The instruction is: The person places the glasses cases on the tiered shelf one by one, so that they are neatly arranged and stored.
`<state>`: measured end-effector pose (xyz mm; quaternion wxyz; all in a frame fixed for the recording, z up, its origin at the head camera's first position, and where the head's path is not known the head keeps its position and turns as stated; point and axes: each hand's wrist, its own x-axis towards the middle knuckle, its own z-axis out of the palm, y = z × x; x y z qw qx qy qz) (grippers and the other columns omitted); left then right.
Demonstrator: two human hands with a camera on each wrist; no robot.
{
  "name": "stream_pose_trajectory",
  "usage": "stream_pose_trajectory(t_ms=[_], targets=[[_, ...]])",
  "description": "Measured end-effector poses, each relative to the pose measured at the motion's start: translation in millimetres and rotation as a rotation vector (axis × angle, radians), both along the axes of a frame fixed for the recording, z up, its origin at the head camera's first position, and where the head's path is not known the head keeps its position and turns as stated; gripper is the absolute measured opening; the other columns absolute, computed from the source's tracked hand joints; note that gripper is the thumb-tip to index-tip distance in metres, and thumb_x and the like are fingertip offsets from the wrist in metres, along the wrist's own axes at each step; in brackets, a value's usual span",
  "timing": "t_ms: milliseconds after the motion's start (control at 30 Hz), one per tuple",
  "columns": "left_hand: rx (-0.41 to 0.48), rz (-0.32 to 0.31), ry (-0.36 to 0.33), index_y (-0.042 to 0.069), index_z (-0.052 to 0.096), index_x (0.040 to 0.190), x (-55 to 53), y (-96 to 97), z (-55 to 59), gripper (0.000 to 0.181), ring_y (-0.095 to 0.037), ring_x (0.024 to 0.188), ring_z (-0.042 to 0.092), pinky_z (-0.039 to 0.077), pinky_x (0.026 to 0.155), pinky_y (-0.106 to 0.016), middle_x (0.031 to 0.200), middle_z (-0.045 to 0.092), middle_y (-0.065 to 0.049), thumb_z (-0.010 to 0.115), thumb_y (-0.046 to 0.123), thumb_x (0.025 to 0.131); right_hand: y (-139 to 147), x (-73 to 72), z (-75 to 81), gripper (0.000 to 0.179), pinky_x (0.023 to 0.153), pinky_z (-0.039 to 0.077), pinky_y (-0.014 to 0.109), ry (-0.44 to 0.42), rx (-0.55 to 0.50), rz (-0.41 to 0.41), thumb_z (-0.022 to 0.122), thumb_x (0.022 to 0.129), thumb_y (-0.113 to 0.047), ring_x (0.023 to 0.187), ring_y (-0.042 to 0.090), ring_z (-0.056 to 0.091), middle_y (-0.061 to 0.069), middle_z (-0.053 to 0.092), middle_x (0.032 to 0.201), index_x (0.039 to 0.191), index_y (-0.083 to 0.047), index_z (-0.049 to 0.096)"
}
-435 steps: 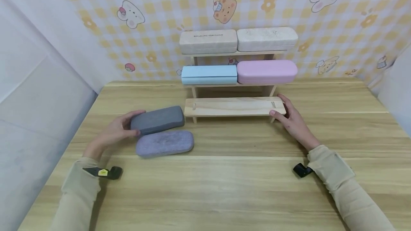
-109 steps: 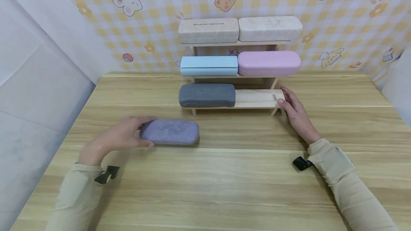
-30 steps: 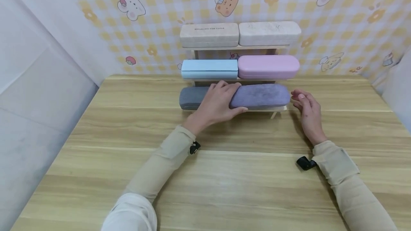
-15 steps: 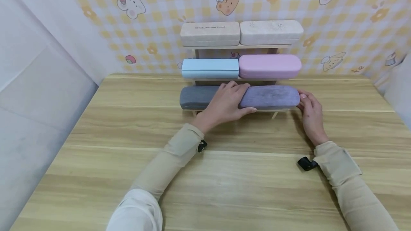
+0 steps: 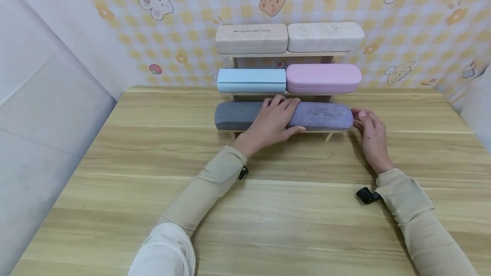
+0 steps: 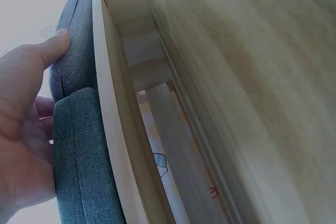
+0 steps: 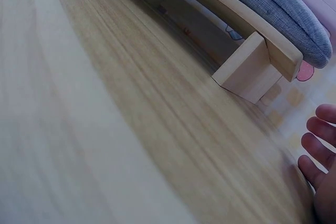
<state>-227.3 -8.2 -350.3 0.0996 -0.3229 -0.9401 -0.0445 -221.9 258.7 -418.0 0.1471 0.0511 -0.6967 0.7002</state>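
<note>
A purple fabric glasses case (image 5: 322, 115) rests on the lowest step of a wooden stand (image 7: 239, 11), at its right side. My left hand (image 5: 268, 122) grips this case at its left end, thumb in front and fingers over the top. Left of it, partly behind that hand, lies a dark grey glasses case (image 5: 235, 116); the two stand end to end in the left wrist view. Beside the right end of the purple case is my right hand (image 5: 372, 137), fingers loosely bent and holding nothing. In the right wrist view its fingertips hang just off the step's end.
On the middle step sit a light blue case (image 5: 251, 81) and a pink case (image 5: 323, 78). The top step bears a beige case (image 5: 251, 38) and a whitish case (image 5: 326, 37). A patterned cloth (image 5: 192, 16) hangs behind; the wooden table (image 5: 268, 225) stretches in front.
The grey case, then the purple one, have moved from the table onto the lowest step. Over the last half second the purple case slid slightly left. My right hand has let go of the step's end.
</note>
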Motion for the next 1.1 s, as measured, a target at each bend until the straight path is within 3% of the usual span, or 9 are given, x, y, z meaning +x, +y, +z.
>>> stream_pose_trajectory(t_ms=[700,1100], targets=[[-0.073,0.064,-0.082,0.011,0.032,0.145,-0.7,0.7,-0.9,0.073,-0.022,0.127,0.036,0.024,0.105,-0.046,0.142,0.041,-0.004,0.043,0.059,0.091,-0.6,-1.1,-0.1,0.024,0.086,0.043,0.017,0.008,0.014,0.016,0.045,0.099,-0.022,0.1,0.013,0.055,0.004,0.058,0.106,0.103,-0.006,0.062],[-0.124,0.062,-0.145,0.011,0.026,0.148,-2.0,0.6,3.0,0.073,-0.021,0.131,0.032,0.019,0.108,-0.044,0.145,0.036,-0.004,0.04,0.057,0.093,-0.2,-1.2,-0.8,0.024,0.086,0.043,0.016,-0.004,0.049,0.008,0.044,0.1,-0.023,0.099,0.012,0.055,0.003,0.057,0.106,0.106,-0.009,0.063]])
